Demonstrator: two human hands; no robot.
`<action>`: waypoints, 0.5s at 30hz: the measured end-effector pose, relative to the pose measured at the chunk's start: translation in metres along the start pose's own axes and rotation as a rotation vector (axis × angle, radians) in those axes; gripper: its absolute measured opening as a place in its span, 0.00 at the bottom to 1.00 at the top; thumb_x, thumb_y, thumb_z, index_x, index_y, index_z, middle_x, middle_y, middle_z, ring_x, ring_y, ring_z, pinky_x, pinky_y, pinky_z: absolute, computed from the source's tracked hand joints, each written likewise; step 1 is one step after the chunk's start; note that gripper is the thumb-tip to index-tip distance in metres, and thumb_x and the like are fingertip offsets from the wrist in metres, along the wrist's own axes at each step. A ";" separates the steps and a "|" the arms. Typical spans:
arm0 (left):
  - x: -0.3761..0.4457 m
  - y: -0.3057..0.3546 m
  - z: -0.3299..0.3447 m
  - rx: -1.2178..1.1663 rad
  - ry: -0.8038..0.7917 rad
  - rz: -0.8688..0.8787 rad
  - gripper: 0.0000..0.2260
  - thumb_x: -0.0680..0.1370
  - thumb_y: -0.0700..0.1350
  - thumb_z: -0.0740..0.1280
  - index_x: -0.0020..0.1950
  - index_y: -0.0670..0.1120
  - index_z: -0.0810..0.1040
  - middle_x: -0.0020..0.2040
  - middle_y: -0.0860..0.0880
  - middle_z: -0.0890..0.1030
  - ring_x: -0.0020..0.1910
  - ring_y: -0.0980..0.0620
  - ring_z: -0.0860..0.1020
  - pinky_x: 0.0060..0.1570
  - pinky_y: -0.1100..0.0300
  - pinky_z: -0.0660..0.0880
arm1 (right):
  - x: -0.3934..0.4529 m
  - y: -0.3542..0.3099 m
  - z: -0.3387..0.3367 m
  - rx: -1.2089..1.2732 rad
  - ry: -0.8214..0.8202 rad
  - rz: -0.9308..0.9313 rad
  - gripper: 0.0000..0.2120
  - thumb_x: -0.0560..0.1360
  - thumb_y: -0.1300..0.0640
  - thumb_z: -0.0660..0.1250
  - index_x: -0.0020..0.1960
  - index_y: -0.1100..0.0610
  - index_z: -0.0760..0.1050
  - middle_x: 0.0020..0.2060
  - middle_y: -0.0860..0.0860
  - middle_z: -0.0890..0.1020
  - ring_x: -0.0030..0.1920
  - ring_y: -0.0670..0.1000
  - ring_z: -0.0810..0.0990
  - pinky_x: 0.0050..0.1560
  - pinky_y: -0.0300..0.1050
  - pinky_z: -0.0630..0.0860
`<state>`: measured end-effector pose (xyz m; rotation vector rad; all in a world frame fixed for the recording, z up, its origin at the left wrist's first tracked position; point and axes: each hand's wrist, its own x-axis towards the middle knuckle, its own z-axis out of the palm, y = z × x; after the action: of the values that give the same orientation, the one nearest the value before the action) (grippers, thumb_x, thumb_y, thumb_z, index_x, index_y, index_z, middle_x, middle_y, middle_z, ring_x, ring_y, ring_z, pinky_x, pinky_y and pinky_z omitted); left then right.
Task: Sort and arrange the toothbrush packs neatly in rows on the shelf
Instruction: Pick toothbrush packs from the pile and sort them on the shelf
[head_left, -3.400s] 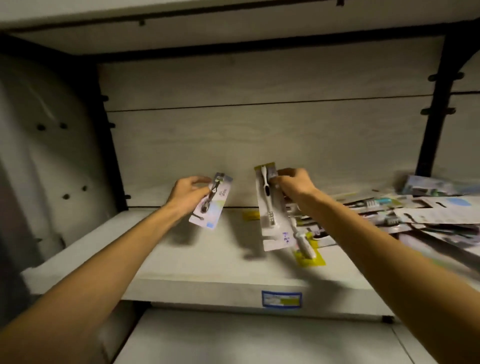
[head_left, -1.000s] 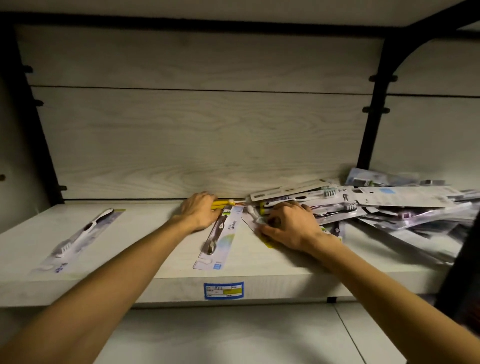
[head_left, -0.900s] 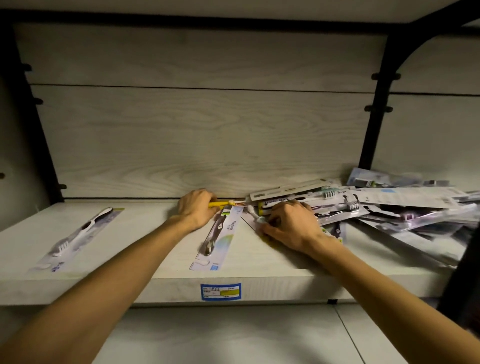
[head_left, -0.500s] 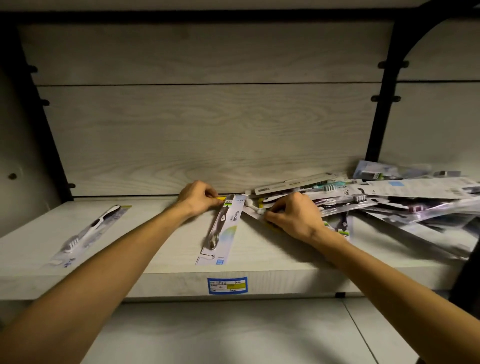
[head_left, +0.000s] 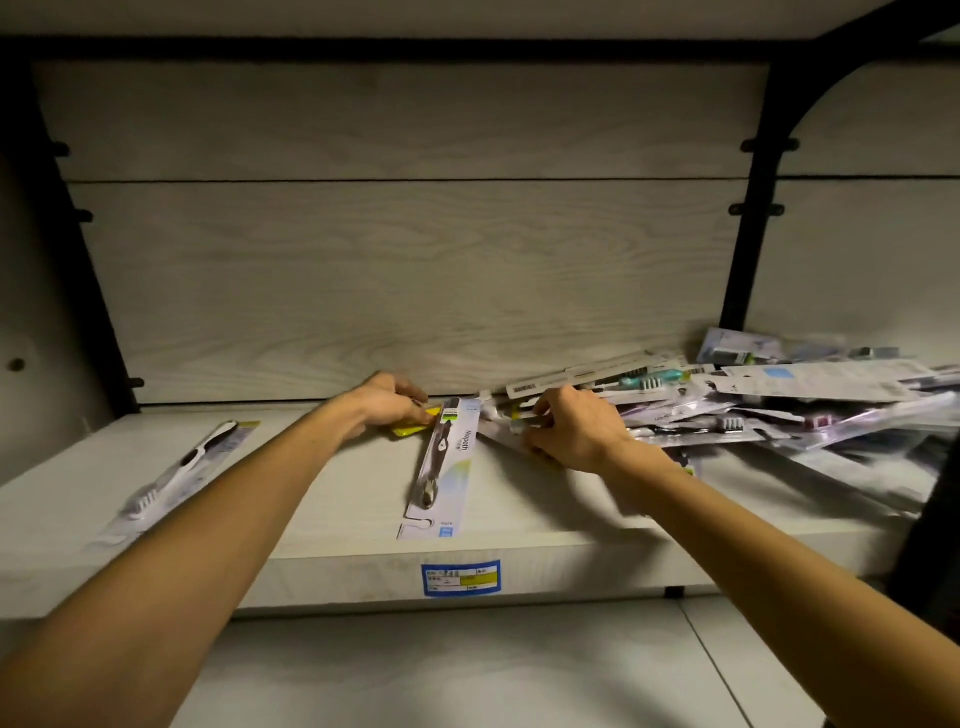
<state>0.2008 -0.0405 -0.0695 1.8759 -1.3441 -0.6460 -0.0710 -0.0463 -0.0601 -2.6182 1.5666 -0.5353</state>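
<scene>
On the pale wooden shelf (head_left: 332, 525) a white toothbrush pack (head_left: 179, 475) lies flat at the left. A pack with a dark brush (head_left: 441, 465) lies lengthwise in the middle. My left hand (head_left: 387, 402) grips a yellow pack (head_left: 413, 421) at the back of the shelf, just left of the dark-brush pack. My right hand (head_left: 571, 434) is closed on a pack with a white brush (head_left: 498, 421) at the left edge of a messy heap of toothbrush packs (head_left: 769, 405) that fills the right side.
A blue and yellow price label (head_left: 461, 577) is stuck on the shelf's front edge. A black upright post (head_left: 748, 218) stands behind the heap. Another shelf board (head_left: 467, 670) lies below. The wooden back panel closes off the rear.
Both hands stay near the back of the shelf. The left hand has drawn the yellow pack out to the left of the dark-brush pack. The right hand shifted slightly at the heap's edge.
</scene>
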 end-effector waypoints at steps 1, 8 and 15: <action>0.000 -0.002 -0.003 -0.001 0.001 0.000 0.19 0.72 0.37 0.77 0.62 0.42 0.81 0.58 0.40 0.82 0.50 0.47 0.79 0.46 0.56 0.78 | 0.000 0.001 0.002 0.007 -0.011 0.003 0.16 0.75 0.45 0.68 0.58 0.54 0.78 0.54 0.54 0.83 0.57 0.59 0.79 0.57 0.51 0.75; -0.005 -0.024 -0.041 0.105 0.006 -0.092 0.14 0.72 0.40 0.73 0.58 0.45 0.82 0.56 0.43 0.81 0.47 0.50 0.79 0.41 0.59 0.75 | 0.007 -0.005 0.006 0.066 -0.019 0.003 0.17 0.72 0.49 0.72 0.58 0.55 0.80 0.51 0.55 0.84 0.52 0.58 0.81 0.52 0.51 0.79; -0.019 -0.021 -0.047 0.258 -0.012 -0.041 0.17 0.61 0.59 0.67 0.40 0.47 0.79 0.41 0.45 0.81 0.38 0.47 0.75 0.40 0.55 0.69 | 0.017 -0.014 0.004 0.102 0.037 -0.027 0.11 0.67 0.49 0.73 0.44 0.56 0.84 0.37 0.57 0.84 0.40 0.59 0.82 0.37 0.47 0.76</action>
<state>0.2421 -0.0054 -0.0579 2.1106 -1.4568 -0.5245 -0.0502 -0.0545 -0.0561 -2.5716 1.4748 -0.6504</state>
